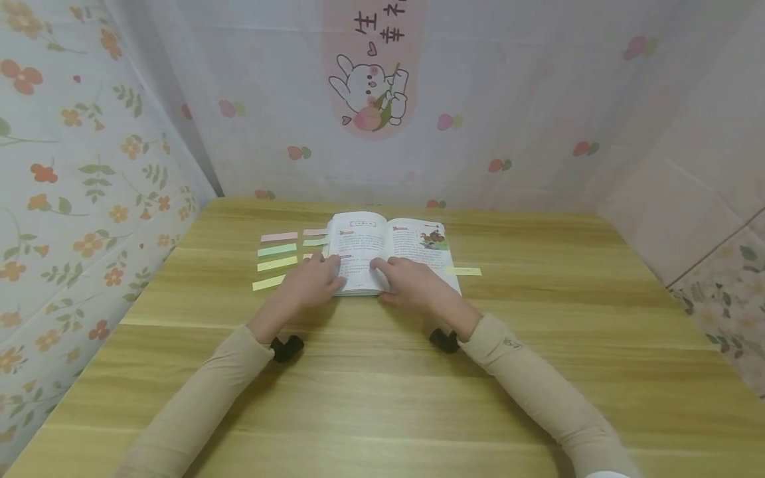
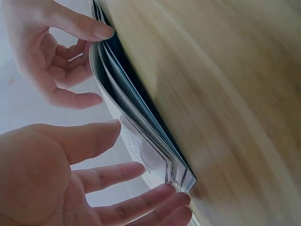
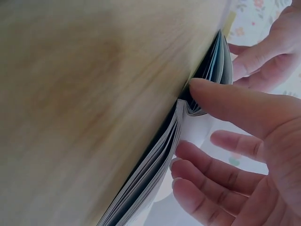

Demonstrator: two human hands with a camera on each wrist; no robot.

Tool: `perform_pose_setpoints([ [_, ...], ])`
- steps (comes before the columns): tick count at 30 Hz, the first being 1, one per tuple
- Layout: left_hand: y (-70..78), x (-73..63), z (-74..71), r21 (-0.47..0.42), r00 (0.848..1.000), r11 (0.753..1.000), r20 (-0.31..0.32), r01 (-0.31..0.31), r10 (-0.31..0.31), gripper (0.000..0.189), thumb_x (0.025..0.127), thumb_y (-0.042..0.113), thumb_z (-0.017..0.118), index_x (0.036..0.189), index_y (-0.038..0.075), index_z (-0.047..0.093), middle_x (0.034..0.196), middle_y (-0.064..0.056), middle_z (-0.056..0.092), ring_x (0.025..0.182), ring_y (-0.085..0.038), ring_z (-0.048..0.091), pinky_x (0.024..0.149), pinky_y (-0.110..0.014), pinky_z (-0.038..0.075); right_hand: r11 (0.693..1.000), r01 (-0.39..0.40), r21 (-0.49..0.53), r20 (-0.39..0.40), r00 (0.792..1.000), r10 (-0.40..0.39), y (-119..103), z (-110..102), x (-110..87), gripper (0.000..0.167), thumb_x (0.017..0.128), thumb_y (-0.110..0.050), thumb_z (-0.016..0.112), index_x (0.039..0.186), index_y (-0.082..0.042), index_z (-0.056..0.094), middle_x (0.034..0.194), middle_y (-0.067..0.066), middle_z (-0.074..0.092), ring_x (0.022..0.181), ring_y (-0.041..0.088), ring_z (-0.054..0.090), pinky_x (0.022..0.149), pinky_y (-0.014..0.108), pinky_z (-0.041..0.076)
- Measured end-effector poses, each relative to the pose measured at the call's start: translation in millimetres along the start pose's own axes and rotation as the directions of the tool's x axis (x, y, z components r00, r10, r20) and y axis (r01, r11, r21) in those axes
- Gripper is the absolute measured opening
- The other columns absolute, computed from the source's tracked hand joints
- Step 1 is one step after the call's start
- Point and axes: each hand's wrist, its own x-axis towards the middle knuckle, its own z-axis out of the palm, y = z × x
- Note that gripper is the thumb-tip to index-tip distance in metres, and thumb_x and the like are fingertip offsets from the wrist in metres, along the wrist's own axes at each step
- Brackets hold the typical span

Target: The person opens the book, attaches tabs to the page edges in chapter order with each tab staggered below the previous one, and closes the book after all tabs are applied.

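An open book point(image 1: 360, 242) lies on the table, printed text on both pages and a coloured picture at the upper right. My left hand point(image 1: 307, 282) is at the left page's outer edge, its fingers spread and nearly straight in the left wrist view. Close to the spine, my right hand point(image 1: 415, 282) rests over the lower part of the book. Its thumb point(image 3: 211, 94) touches the bottom edge by the spine, while the other fingers bend loosely above the page. Layers of pages point(image 2: 127, 101) fan slightly apart along that bottom edge.
Pink, green and yellow paper strips point(image 1: 277, 250) lie left of the book, and shorter ones point(image 1: 315, 242) stand by its left edge. A yellow strip point(image 1: 469, 271) sticks out at the right. Behind the wooden table point(image 1: 382, 398) hangs a printed curtain point(image 1: 508, 106).
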Motion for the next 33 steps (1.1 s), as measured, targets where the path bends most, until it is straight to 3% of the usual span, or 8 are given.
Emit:
perform_pose_setpoints([
  [8,0.0,-0.8,-1.2,-0.02,1.0,1.0,0.003,-0.002,0.002,0.022,0.102,0.026,0.053,0.107,0.004,0.056,0.095,-0.015,0.05,0.08,-0.03,0.05,0.062,-0.038,0.043,1.0,0.015,0.015,-0.021,1.0,-0.014,0.8,1.4,1.6,0.057,0.088,-0.023,0.08,0.135,-0.011,0.051,0.095,0.006,0.062,0.081,0.019,0.058,0.073,0.037,0.053],
  [16,-1.2,-0.7,-2.7,-0.036,1.0,0.999,0.011,0.026,-0.025,0.047,0.104,0.028,0.052,0.138,-0.004,0.051,0.12,-0.029,0.055,0.092,-0.033,0.055,0.072,-0.046,0.05,0.998,0.028,0.049,-0.029,0.999,-0.027,0.7,0.6,1.7,0.052,0.088,-0.021,0.079,0.129,-0.006,0.051,0.088,0.005,0.06,0.075,0.019,0.056,0.07,0.036,0.052],
  [22,-2.1,0.4,-2.6,-0.039,0.997,0.997,-0.023,0.069,-0.07,0.036,0.104,0.029,0.05,0.114,-0.006,0.056,0.108,-0.024,0.057,0.083,-0.031,0.054,0.068,-0.043,0.048,0.998,0.047,0.052,-0.047,0.998,-0.044,0.5,0.1,1.2,0.047,0.087,-0.018,0.078,0.123,-0.004,0.052,0.083,0.005,0.059,0.071,0.019,0.054,0.067,0.035,0.05],
  [26,-2.0,-0.8,-3.4,-0.052,0.992,0.992,-0.061,0.111,-0.114,0.038,0.104,0.031,0.051,0.106,-0.006,0.059,0.103,-0.023,0.059,0.08,-0.029,0.054,0.065,-0.041,0.048,0.996,0.063,0.056,-0.065,0.996,-0.06,1.3,0.8,0.9,0.042,0.086,-0.015,0.076,0.119,-0.003,0.052,0.081,0.005,0.058,0.069,0.019,0.053,0.065,0.034,0.049],
  [29,-1.5,-1.5,-4.3,-0.08,0.985,0.986,-0.081,0.144,-0.15,0.037,0.104,0.031,0.05,0.091,-0.002,0.06,0.086,-0.017,0.058,0.069,-0.024,0.05,0.055,-0.035,0.043,0.995,0.075,0.06,-0.079,0.994,-0.071,2.1,1.3,0.7,0.036,0.086,-0.013,0.075,0.113,-0.003,0.053,0.079,0.005,0.057,0.067,0.019,0.053,0.063,0.033,0.048],
  [33,-2.1,-1.4,-5.7,-0.129,0.978,0.977,-0.105,0.167,-0.181,0.041,0.104,0.031,0.048,0.069,0.008,0.048,0.063,-0.005,0.045,0.052,-0.015,0.039,0.045,-0.027,0.031,0.993,0.091,0.071,-0.089,0.992,-0.084,2.6,0.9,0.6,0.03,0.085,-0.011,0.074,0.105,-0.002,0.053,0.077,0.004,0.056,0.066,0.018,0.052,0.06,0.031,0.046],
])
